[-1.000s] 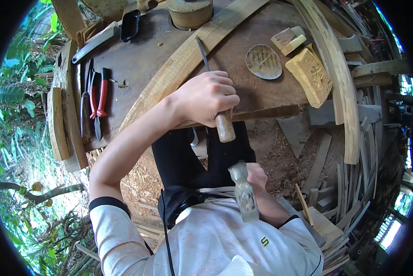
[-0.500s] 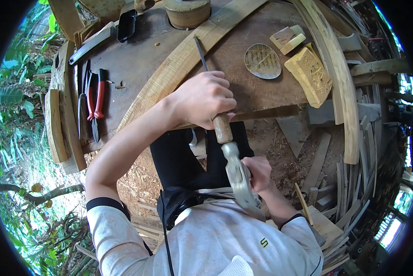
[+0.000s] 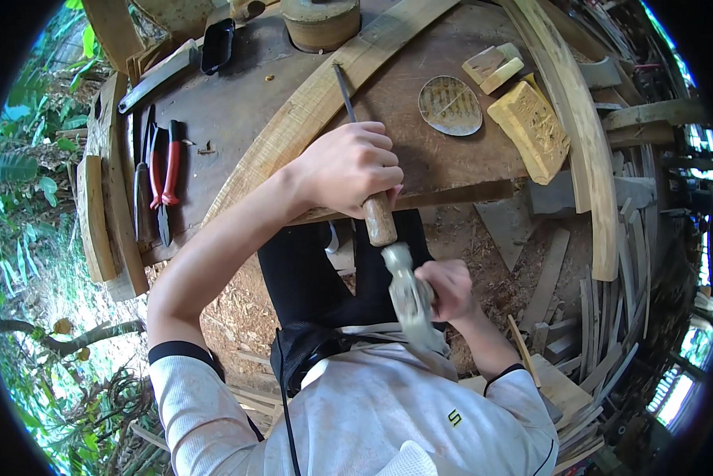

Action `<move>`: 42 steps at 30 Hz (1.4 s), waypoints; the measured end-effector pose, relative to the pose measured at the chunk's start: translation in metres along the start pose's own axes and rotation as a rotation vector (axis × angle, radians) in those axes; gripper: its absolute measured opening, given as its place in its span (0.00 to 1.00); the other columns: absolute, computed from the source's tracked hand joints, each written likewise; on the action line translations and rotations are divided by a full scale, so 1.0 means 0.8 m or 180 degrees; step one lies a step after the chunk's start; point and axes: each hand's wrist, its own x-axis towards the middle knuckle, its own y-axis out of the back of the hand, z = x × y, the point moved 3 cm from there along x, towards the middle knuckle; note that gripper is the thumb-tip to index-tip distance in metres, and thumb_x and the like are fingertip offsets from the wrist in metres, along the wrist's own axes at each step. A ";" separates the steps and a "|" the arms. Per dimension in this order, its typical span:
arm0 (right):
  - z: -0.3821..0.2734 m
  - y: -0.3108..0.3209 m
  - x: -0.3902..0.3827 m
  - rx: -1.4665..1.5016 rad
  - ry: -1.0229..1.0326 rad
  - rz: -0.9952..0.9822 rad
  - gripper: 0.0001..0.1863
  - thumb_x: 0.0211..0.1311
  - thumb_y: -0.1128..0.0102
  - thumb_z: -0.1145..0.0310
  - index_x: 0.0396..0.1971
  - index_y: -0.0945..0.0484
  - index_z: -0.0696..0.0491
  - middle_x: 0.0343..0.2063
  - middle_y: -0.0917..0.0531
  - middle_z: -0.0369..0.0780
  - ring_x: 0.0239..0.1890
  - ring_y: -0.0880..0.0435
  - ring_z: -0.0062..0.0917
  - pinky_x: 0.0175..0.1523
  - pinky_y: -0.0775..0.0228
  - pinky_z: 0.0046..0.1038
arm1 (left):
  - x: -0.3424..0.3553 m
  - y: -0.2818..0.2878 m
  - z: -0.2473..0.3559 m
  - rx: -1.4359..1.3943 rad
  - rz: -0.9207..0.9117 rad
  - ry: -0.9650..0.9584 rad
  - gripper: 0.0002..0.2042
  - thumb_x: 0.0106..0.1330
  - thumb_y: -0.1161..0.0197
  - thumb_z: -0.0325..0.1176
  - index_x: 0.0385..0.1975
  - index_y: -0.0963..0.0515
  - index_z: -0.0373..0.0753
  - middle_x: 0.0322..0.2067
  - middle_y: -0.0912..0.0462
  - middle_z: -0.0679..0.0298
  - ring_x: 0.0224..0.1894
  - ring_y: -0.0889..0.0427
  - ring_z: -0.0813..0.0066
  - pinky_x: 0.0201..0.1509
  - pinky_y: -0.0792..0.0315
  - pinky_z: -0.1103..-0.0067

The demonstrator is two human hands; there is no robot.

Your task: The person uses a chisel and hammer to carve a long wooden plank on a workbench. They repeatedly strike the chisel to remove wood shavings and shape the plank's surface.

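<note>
My left hand (image 3: 356, 165) is wrapped round the wooden handle of a chisel (image 3: 380, 222). Its thin metal blade runs up to a long, slightly curved wooden board (image 3: 293, 119), with the tip at a small dark notch in the wood. My right hand (image 3: 445, 289) grips a claw hammer (image 3: 408, 293); its handle is mostly hidden by the fingers. The hammer's face is right by the butt end of the chisel handle, and I cannot tell whether they touch. The claw end is blurred by motion.
On the brown workbench (image 3: 237, 87) lie red-handled pliers (image 3: 166, 170), a black tray (image 3: 217, 46), a round disc (image 3: 450, 105) and yellowish wood blocks (image 3: 531, 131). A round wooden piece (image 3: 320, 24) stands at the back. Curved planks (image 3: 602, 182) lie along the right edge, with scrap strips beyond.
The hammer has shifted slightly upward, its claw end now blurred. My left hand and the chisel have barely moved.
</note>
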 end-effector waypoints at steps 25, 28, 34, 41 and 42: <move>0.004 0.042 0.033 -0.0558 0.1198 -0.0987 0.23 0.56 0.29 0.49 0.30 0.26 0.54 0.18 0.28 0.33 0.17 0.23 0.27 0.20 0.32 0.31 | 0.000 -0.001 -0.006 -0.0140 0.0361 -0.0180 0.17 0.40 0.23 0.40 0.17 0.29 0.46 0.19 0.27 0.69 0.25 0.25 0.66 0.35 0.34 0.70; 0.018 0.036 0.043 -0.0556 0.0731 -0.0716 0.24 0.56 0.29 0.47 0.29 0.26 0.54 0.18 0.28 0.34 0.17 0.23 0.27 0.21 0.32 0.31 | 0.004 -0.002 -0.006 -0.0077 0.0298 -0.0195 0.17 0.40 0.23 0.41 0.17 0.29 0.46 0.19 0.27 0.69 0.25 0.26 0.66 0.35 0.34 0.71; 0.023 0.035 0.051 -0.0262 0.0519 -0.0566 0.14 0.46 0.31 0.62 0.28 0.26 0.52 0.17 0.34 0.32 0.16 0.29 0.22 0.20 0.35 0.26 | 0.005 0.001 -0.009 -0.0115 0.0358 -0.0181 0.16 0.40 0.23 0.40 0.17 0.29 0.46 0.19 0.27 0.69 0.25 0.25 0.66 0.36 0.33 0.71; 0.026 0.040 0.054 -0.0423 0.0668 -0.0713 0.22 0.54 0.30 0.50 0.29 0.25 0.54 0.19 0.28 0.35 0.18 0.24 0.27 0.21 0.33 0.30 | 0.005 0.002 -0.010 -0.0164 0.0083 -0.0014 0.14 0.42 0.27 0.38 0.18 0.28 0.42 0.20 0.25 0.65 0.29 0.22 0.61 0.42 0.28 0.69; 0.016 0.041 0.051 -0.0576 0.0822 -0.0596 0.20 0.57 0.31 0.51 0.29 0.26 0.54 0.19 0.30 0.34 0.17 0.26 0.25 0.21 0.34 0.30 | 0.007 0.001 -0.008 -0.0156 0.0100 -0.0025 0.14 0.42 0.27 0.38 0.18 0.28 0.43 0.20 0.25 0.65 0.29 0.22 0.61 0.42 0.28 0.69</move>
